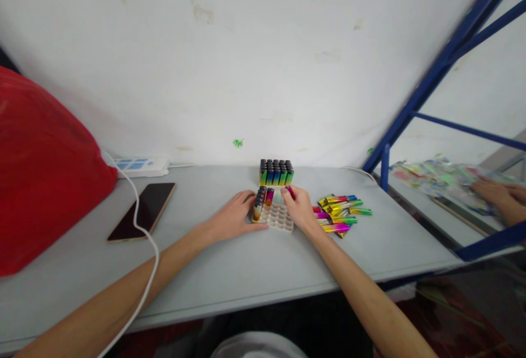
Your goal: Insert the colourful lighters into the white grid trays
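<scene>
White cable (156, 262) dangles closest, crossing the grey surface's (230, 276) near edge on the left. Left hand's (235, 219) got thumb and fingers apart around the tray's (278, 220) near left corner, right hand (299, 209) is pinching a magenta lighter (290, 192) by the tray's far right one. Standing lighters (258, 204) line its left side, a packed block of them (276, 174) sits by the surface's back edge, loose pile (341, 212) off right.

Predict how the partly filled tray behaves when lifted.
The tray is probably light: mostly bare, shallow-looking pockets. It may tip leftward, since upright lighters crowd its left side; those could wobble, standing tall above it.
</scene>
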The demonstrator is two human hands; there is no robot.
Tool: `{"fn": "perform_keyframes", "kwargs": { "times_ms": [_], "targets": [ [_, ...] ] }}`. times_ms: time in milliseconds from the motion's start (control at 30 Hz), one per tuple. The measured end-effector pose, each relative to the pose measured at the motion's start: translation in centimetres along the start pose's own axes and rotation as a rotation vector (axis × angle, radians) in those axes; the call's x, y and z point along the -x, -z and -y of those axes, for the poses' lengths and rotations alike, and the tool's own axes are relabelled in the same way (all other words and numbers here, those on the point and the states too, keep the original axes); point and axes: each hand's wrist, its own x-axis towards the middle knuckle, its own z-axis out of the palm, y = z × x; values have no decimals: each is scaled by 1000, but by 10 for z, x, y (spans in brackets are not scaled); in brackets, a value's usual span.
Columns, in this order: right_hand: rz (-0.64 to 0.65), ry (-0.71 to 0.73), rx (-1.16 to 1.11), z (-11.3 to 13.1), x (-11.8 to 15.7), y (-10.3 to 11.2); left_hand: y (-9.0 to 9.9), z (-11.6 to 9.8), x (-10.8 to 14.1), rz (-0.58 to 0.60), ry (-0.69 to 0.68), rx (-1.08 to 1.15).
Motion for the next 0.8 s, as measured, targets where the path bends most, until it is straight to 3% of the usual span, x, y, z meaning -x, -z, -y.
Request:
{"fn": "perform_keyframes", "kwargs": {
  "times_ms": [233, 367, 567, 800],
  "targets": [
    [92, 126, -43, 6, 3, 7, 0, -2, -1, 1, -6, -5],
    [60, 231, 93, 5, 0, 10, 0, -2, -1, 1, -3, -4],
    [235, 173, 164, -2, 1, 10, -1, -3, 0, 12, 6, -16],
    [295, 231, 249, -10, -2, 3, -2, -4, 1, 4, 8, -11]
  ]
}}
